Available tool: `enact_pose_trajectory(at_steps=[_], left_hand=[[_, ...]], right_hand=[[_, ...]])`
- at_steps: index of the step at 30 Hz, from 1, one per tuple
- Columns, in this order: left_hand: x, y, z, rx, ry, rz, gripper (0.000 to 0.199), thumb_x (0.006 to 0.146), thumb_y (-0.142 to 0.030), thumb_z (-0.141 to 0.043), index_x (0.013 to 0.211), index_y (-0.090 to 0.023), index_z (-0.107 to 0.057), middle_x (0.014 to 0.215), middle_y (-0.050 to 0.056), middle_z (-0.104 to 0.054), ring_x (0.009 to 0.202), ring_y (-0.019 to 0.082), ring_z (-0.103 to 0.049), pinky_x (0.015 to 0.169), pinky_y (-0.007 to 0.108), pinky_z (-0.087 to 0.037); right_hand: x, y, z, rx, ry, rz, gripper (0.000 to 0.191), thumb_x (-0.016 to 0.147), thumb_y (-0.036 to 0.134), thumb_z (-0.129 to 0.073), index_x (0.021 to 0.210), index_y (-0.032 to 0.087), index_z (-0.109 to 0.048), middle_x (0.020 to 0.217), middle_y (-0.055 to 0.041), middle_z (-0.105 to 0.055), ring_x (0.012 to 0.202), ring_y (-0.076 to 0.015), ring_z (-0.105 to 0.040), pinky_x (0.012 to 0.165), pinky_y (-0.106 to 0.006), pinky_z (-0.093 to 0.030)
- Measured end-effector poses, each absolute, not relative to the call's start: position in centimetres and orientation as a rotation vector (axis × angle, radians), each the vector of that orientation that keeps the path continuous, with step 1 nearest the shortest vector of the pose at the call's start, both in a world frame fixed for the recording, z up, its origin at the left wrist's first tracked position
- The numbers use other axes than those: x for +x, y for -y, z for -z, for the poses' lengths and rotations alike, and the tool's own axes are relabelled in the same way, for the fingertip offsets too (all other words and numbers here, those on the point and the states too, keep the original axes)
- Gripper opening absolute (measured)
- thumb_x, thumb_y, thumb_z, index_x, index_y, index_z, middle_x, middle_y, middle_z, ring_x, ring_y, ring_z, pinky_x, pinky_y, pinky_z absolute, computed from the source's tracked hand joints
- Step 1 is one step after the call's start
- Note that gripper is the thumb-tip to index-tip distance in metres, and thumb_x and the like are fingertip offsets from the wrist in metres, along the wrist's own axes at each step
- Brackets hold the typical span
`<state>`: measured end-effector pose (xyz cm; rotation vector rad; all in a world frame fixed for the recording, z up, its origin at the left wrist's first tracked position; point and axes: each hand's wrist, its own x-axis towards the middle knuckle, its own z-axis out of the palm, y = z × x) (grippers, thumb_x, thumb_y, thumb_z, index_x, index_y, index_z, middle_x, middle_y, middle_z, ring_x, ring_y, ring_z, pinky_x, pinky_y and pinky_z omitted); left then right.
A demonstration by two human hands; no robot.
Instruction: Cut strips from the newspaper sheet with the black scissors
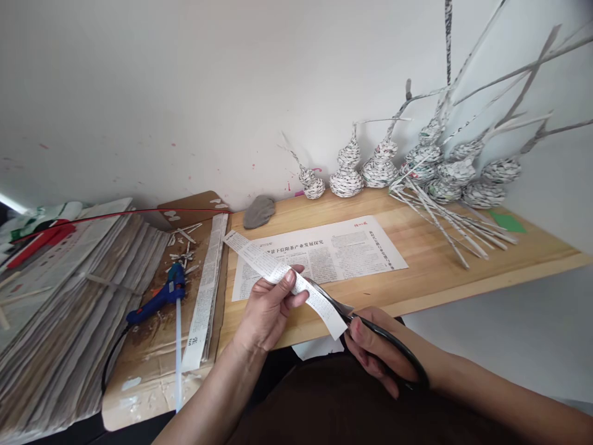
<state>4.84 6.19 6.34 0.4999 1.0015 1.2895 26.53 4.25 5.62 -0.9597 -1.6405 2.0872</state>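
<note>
My left hand (273, 306) pinches a long printed newspaper strip (324, 309) between thumb and fingers, over the front edge of the wooden table. The strip slants from upper left to lower right. My right hand (382, 349) is closed round the black handles of a pair of scissors (393, 340). Their blades point up and left, alongside the strip's edge, with the tips close to my left hand. Behind the strip, a larger newspaper sheet (343, 247) lies flat on the wooden table (435, 284).
Woven paper gourds (347, 173) line the wall, with rolled paper sticks (449, 228) before them. A grey lump (259, 211) sits at the table's back left. Further left are cut strips (204, 303), a blue glue gun (162, 295) on cardboard and a tall newspaper stack (83, 309).
</note>
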Motion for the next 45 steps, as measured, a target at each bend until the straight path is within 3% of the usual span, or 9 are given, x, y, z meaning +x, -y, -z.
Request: enact_pose_trajectory(at_steps=[7, 11, 19, 30, 34, 40, 42, 45], left_hand=[[3.9, -6.6, -7.3, 0.526, -0.957, -1.279, 0.045, 0.088, -0.042, -0.071, 0.124, -0.015, -0.066, 0.079, 0.008, -0.076, 0.072, 0.019, -0.075, 0.062, 0.028, -0.066], [3.4, -6.7, -7.7, 0.52, -0.93, -1.266, 0.032, 0.085, -0.034, -0.076, 0.107, -0.011, -0.072, 0.085, 0.009, -0.077, 0.08, 0.021, -0.077, 0.062, 0.022, -0.065], [3.4, -6.7, -8.3, 0.558, -0.907, -1.258, 0.031, 0.073, -0.03, -0.087, 0.095, -0.011, -0.079, 0.081, 0.006, -0.077, 0.074, 0.017, -0.076, 0.064, 0.019, -0.065], [2.4, -6.8, -9.1, 0.537, -0.966, -1.307, 0.037, 0.063, -0.033, -0.093, 0.088, -0.009, -0.079, 0.075, 0.003, -0.074, 0.062, 0.011, -0.071, 0.059, 0.017, -0.064], [2.0, -7.0, -9.2, 0.554, -0.958, -1.31, 0.037, 0.067, -0.033, -0.09, 0.093, -0.009, -0.078, 0.072, 0.002, -0.072, 0.062, 0.01, -0.07, 0.06, 0.018, -0.064], [1.0, -7.2, -9.4, 0.591, -0.9, -1.303, 0.057, 0.088, -0.047, -0.069, 0.137, -0.021, -0.058, 0.084, 0.008, -0.077, 0.068, 0.018, -0.075, 0.062, 0.031, -0.067], [0.6, -7.3, -9.4, 0.589, -0.893, -1.297, 0.052, 0.088, -0.044, -0.071, 0.133, -0.02, -0.061, 0.089, 0.009, -0.078, 0.072, 0.02, -0.076, 0.06, 0.03, -0.066], [0.3, -7.4, -9.4, 0.571, -0.879, -1.32, 0.034, 0.082, -0.031, -0.079, 0.112, -0.015, -0.072, 0.091, 0.008, -0.078, 0.084, 0.022, -0.077, 0.063, 0.022, -0.065]], right_hand=[[26.4, -4.5, -6.1, -1.102, 1.643, -2.077, 0.07, 0.076, 0.089, -0.048, 0.062, 0.02, -0.044, 0.045, 0.0068, -0.043, 0.03, -0.0056, -0.038, 0.029, -0.017, -0.03], [26.3, -4.7, -6.5, -1.025, 1.701, -2.056, 0.068, 0.082, 0.085, -0.045, 0.065, 0.019, -0.046, 0.048, 0.0051, -0.045, 0.034, -0.0067, -0.043, 0.033, -0.017, -0.027], [24.9, -5.5, -7.9, -0.886, 1.731, -2.023, 0.068, 0.088, 0.082, -0.038, 0.071, 0.017, -0.049, 0.063, 0.0006, -0.052, 0.046, -0.0078, -0.049, 0.048, -0.022, -0.041], [23.9, -5.6, -7.7, -0.883, 1.665, -2.031, 0.07, 0.084, 0.086, -0.039, 0.069, 0.019, -0.045, 0.052, 0.006, -0.043, 0.034, -0.0044, -0.04, 0.033, -0.016, -0.032], [23.6, -5.8, -6.9, -0.902, 1.636, -2.042, 0.065, 0.082, 0.084, -0.048, 0.075, 0.019, -0.049, 0.054, 0.008, -0.042, 0.035, -0.005, -0.037, 0.029, -0.017, -0.038], [23.9, -6.1, -6.5, -0.924, 1.673, -2.068, 0.061, 0.085, 0.078, -0.052, 0.07, 0.019, -0.046, 0.049, 0.0089, -0.042, 0.031, -0.0036, -0.034, 0.029, -0.015, -0.036], [24.1, -6.1, -6.6, -0.936, 1.693, -2.073, 0.061, 0.086, 0.078, -0.051, 0.07, 0.019, -0.047, 0.049, 0.0087, -0.043, 0.031, -0.0039, -0.035, 0.029, -0.016, -0.036], [24.1, -6.2, -7.2, -0.987, 1.745, -2.04, 0.065, 0.084, 0.082, -0.048, 0.071, 0.019, -0.047, 0.054, 0.0067, -0.046, 0.035, -0.0046, -0.04, 0.032, -0.017, -0.034]])
